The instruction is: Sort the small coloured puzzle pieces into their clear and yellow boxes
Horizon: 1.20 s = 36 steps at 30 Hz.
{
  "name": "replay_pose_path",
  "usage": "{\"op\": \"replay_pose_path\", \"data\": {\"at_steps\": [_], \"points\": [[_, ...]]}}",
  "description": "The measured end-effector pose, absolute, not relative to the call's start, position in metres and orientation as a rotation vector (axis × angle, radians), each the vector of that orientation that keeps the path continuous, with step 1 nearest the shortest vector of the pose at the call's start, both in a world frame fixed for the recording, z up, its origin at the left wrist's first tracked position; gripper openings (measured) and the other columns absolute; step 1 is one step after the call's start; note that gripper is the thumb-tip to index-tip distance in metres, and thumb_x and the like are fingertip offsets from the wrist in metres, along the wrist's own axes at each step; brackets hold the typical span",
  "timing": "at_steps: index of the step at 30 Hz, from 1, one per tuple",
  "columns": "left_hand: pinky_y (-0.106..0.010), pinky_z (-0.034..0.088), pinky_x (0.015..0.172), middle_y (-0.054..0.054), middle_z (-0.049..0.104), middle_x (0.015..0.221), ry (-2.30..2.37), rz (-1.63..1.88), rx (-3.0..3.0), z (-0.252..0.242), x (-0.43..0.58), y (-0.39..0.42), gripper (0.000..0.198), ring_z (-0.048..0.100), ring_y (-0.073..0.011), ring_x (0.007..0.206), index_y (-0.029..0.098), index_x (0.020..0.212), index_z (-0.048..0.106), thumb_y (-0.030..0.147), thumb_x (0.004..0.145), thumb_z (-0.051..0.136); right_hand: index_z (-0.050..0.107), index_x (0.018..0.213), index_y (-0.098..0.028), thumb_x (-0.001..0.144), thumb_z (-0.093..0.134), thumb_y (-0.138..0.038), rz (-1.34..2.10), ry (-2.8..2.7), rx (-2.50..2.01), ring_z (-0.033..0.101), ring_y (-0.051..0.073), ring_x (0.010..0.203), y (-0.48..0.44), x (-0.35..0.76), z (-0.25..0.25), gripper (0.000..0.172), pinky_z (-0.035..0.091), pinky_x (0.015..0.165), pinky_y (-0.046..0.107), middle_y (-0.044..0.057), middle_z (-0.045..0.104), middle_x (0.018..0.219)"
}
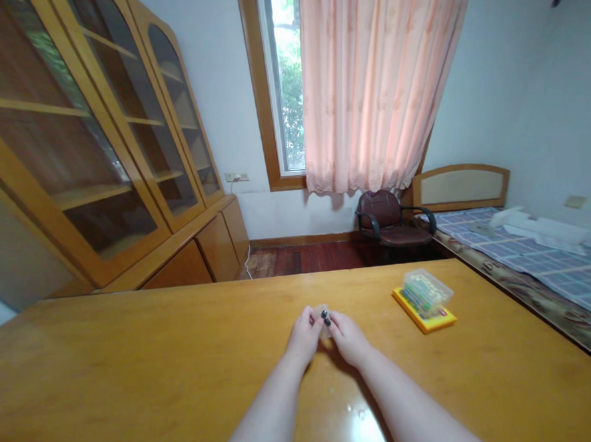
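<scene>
My left hand point(301, 339) and my right hand point(350, 340) meet just above the middle of the table point(184, 361). Both are closed, fingertips pinching a small pale, see-through piece point(325, 330) between them. Two small dark, shiny spots point(325, 317) show at the thumbs; I cannot tell whether they belong to the held piece. Fingers cover much of it, so its exact kind is unclear. Off to the right lies a yellow flat box point(434, 322), with a clear plastic case point(428, 287) of small pale and green pieces resting tilted on top.
Beyond the table's far edge stand a brown armchair point(383, 219) and a bed point(537, 246) with a checked sheet. A glass-fronted wooden cabinet point(129, 118) runs along the left. Pink curtains point(377, 82) hang over the window.
</scene>
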<state>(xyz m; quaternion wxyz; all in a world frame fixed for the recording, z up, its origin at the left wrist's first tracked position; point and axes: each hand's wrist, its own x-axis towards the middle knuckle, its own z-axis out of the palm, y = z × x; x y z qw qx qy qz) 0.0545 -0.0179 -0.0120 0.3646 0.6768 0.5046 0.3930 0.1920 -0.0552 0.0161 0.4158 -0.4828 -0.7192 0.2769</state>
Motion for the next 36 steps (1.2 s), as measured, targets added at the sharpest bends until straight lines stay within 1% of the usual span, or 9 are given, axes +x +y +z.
{"op": "replay_pose_path", "data": {"at_steps": [4, 9, 14, 16, 20, 24, 29, 33, 36], "points": [[-0.021, 0.036, 0.059, 0.004, 0.052, 0.063, 1.351, 1.014, 1.757, -0.013, 0.054, -0.016, 0.023, 0.047, -0.0115, 0.061, 0.02, 0.068, 0.045, 0.039, 0.08, 0.048, 0.063, 0.103, -0.02, 0.092, 0.028, -0.043, 0.676, -1.805, -1.203, 0.06, 0.023, 0.091, -0.055, 0.192, 0.012, 0.044, 0.045, 0.081, 0.034, 0.009, 0.067, 0.1], [-0.024, 0.039, 0.062, -0.001, 0.061, 0.071, 1.403, 1.044, 1.713, -0.011, 0.052, -0.016, 0.031, 0.054, -0.0144, 0.067, 0.02, 0.072, 0.053, 0.038, 0.088, 0.032, 0.065, 0.089, -0.017, 0.093, 0.024, -0.041, 0.663, -1.739, -1.274, 0.061, 0.021, 0.077, -0.052, 0.192, 0.008, 0.048, 0.045, 0.071, 0.032, 0.008, 0.068, 0.085], [-0.027, 0.042, 0.073, -0.004, 0.066, 0.09, 1.259, 1.009, 1.809, -0.002, 0.051, -0.022, 0.034, 0.058, -0.017, 0.081, 0.021, 0.09, 0.059, 0.042, 0.089, 0.032, 0.062, 0.103, -0.019, 0.092, 0.028, -0.039, 0.625, -1.774, -1.29, 0.061, 0.021, 0.086, -0.055, 0.192, 0.013, 0.041, 0.045, 0.075, 0.032, 0.008, 0.067, 0.095], [-0.027, 0.043, 0.076, -0.005, 0.067, 0.092, 1.226, 0.994, 1.811, 0.001, 0.051, -0.024, 0.036, 0.059, -0.0173, 0.084, 0.021, 0.092, 0.06, 0.044, 0.088, 0.034, 0.061, 0.105, -0.02, 0.092, 0.029, -0.039, 0.603, -1.798, -1.3, 0.061, 0.021, 0.087, -0.056, 0.192, 0.015, 0.039, 0.045, 0.076, 0.031, 0.008, 0.067, 0.098], [-0.025, 0.043, 0.072, -0.004, 0.068, 0.084, 1.305, 0.958, 1.803, 0.005, 0.05, -0.026, 0.035, 0.059, -0.0169, 0.079, 0.019, 0.089, 0.063, 0.046, 0.085, 0.041, 0.06, 0.109, -0.022, 0.092, 0.029, -0.035, 0.53, -1.913, -1.327, 0.062, 0.02, 0.09, -0.059, 0.192, 0.018, 0.038, 0.045, 0.078, 0.031, 0.007, 0.067, 0.101], [-0.024, 0.04, 0.069, -0.004, 0.067, 0.086, 1.349, 0.95, 1.865, 0.005, 0.049, -0.027, 0.036, 0.058, -0.0154, 0.079, 0.019, 0.088, 0.064, 0.047, 0.085, 0.041, 0.058, 0.109, -0.02, 0.093, 0.027, -0.029, 0.427, -2.018, -1.402, 0.062, 0.019, 0.085, -0.061, 0.189, 0.019, 0.036, 0.043, 0.074, 0.028, 0.007, 0.068, 0.096], [-0.022, 0.035, 0.06, -0.001, 0.063, 0.07, 1.502, 0.929, 1.813, 0.004, 0.052, -0.024, 0.039, 0.053, -0.0126, 0.065, 0.017, 0.071, 0.06, 0.05, 0.083, 0.042, 0.059, 0.098, -0.016, 0.093, 0.026, -0.026, 0.305, -2.026, -1.57, 0.062, 0.018, 0.076, -0.061, 0.185, 0.02, 0.034, 0.04, 0.067, 0.026, 0.008, 0.068, 0.085], [-0.022, 0.032, 0.057, 0.001, 0.059, 0.063, 1.511, 0.956, 1.777, 0.002, 0.054, -0.021, 0.038, 0.049, -0.0117, 0.06, 0.017, 0.065, 0.058, 0.048, 0.082, 0.045, 0.058, 0.099, -0.016, 0.093, 0.026, -0.023, 0.291, -1.986, -1.613, 0.063, 0.018, 0.077, -0.061, 0.182, 0.02, 0.033, 0.039, 0.067, 0.025, 0.008, 0.068, 0.086], [-0.022, 0.031, 0.056, 0.002, 0.055, 0.06, 1.513, 0.968, 1.757, 0.0, 0.054, -0.019, 0.042, 0.047, -0.0115, 0.058, 0.017, 0.062, 0.056, 0.052, 0.081, 0.044, 0.058, 0.099, -0.017, 0.093, 0.025, -0.023, 0.314, -1.915, -1.668, 0.063, 0.018, 0.075, -0.061, 0.18, 0.018, 0.034, 0.039, 0.065, 0.025, 0.008, 0.068, 0.083]]}}
